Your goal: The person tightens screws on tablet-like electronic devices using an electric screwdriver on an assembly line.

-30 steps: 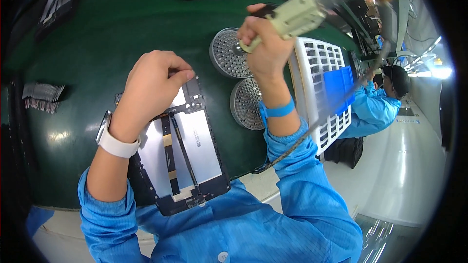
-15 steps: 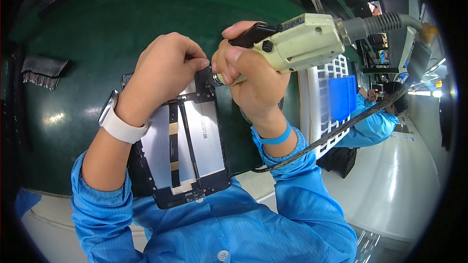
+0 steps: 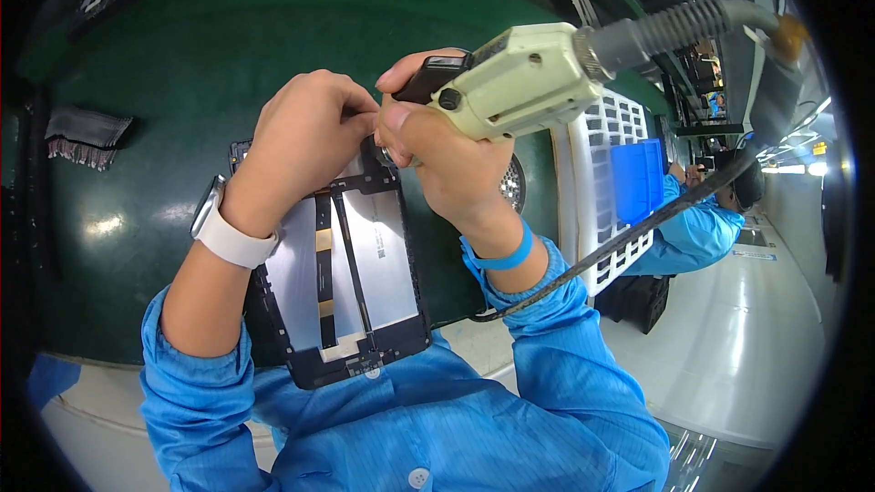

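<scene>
A partly bare tablet (image 3: 384, 260), with a black frame, silvery panels and dark ribbon cables, lies tilted over the front table edge, close to my body. My right hand (image 3: 448, 150) grips a pale green electric screwdriver (image 3: 526, 82) with a black lever; its front end points left, at the tablet's top edge. My left hand (image 3: 308, 132) bends over the tablet's upper part, thumb and fingers pinched together beside the screwdriver's tip. What those fingertips hold, if anything, is hidden. Both hands nearly touch there.
A white plastic basket (image 3: 597, 255) with a blue bin (image 3: 636, 180) stands at the right. A round metal dish (image 3: 513, 184) sits behind my right wrist. The screwdriver's cord (image 3: 629, 239) crosses my right arm. A folded grey cloth (image 3: 87, 135) lies left. A co-worker's blue sleeve (image 3: 697, 237) shows far right.
My right hand and the screwdriver have moved left, closer to my left fingertips. The round metal dish shows more now. My left hand and the tablet have hardly moved.
</scene>
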`<state>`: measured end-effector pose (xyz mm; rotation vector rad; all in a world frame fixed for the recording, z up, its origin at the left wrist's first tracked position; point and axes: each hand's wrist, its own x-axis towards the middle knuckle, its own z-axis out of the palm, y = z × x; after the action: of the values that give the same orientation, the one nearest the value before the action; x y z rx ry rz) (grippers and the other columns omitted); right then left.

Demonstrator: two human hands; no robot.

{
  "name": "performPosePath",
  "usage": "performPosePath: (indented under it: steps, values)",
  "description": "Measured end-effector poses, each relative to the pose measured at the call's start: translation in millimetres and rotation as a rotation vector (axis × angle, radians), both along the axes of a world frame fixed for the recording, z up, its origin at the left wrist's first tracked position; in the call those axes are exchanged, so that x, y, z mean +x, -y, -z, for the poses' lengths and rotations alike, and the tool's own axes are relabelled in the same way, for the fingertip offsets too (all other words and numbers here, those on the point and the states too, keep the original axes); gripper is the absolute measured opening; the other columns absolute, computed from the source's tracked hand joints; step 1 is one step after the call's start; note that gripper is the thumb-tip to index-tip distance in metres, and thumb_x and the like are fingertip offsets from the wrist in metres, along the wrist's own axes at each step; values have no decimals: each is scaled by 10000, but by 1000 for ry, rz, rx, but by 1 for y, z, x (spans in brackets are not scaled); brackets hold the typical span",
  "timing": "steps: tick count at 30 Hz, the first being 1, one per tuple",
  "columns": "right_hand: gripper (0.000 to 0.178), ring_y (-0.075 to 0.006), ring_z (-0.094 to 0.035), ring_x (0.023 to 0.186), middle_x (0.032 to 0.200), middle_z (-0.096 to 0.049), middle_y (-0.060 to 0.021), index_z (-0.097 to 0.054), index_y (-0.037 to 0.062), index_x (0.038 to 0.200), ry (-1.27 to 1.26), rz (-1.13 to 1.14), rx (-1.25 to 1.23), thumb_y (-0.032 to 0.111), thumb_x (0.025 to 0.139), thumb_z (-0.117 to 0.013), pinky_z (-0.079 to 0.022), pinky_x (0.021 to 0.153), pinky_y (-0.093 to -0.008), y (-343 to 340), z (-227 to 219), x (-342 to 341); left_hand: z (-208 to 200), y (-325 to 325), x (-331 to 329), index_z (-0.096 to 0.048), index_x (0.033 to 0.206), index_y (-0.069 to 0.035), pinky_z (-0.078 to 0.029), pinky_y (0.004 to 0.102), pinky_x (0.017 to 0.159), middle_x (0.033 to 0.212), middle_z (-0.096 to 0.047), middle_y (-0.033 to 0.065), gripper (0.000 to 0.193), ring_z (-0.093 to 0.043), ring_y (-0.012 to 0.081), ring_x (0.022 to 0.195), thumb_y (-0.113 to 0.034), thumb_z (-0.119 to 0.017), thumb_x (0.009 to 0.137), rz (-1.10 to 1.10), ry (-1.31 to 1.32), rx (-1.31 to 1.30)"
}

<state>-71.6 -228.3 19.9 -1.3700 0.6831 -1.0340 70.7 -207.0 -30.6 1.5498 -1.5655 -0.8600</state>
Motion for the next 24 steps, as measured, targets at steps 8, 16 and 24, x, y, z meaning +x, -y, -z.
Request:
performPosePath:
  steps: [8, 16, 24]
  values:
    - [267, -170, -534, 508, 628, -550, -74, -590, -64, 1036, 98, 72, -87, 52, 797, -618, -457, 504, -293, 7, -9, -25, -34, -29, 10, -679, 834, 23, -484, 372, 692, 810, -645, 151, 139, -624, 325, 802, -95, -705, 766, -46, 120, -287]
    - [237, -126, -498, 525, 645, -542, -80, -586, -53, 1017, 89, 175, -48, -20, 785, -549, -440, 517, -286, -2, 11, -92, -44, -181, -49, -673, 986, -83, -478, 465, 886, 1045, -628, 79, 297, -600, 290, 1027, -231, -732, 737, 401, 402, -181]
    - [217, -100, -550, 547, 746, -612, -73, -614, -32, 966, 146, 169, 63, -92, 757, -624, -435, 481, -227, -3, 28, -93, -28, -139, -27, -682, 1021, -47, -474, 476, 916, 1151, -617, 129, 453, -568, 351, 1136, -167, -806, 603, 228, 589, -267]
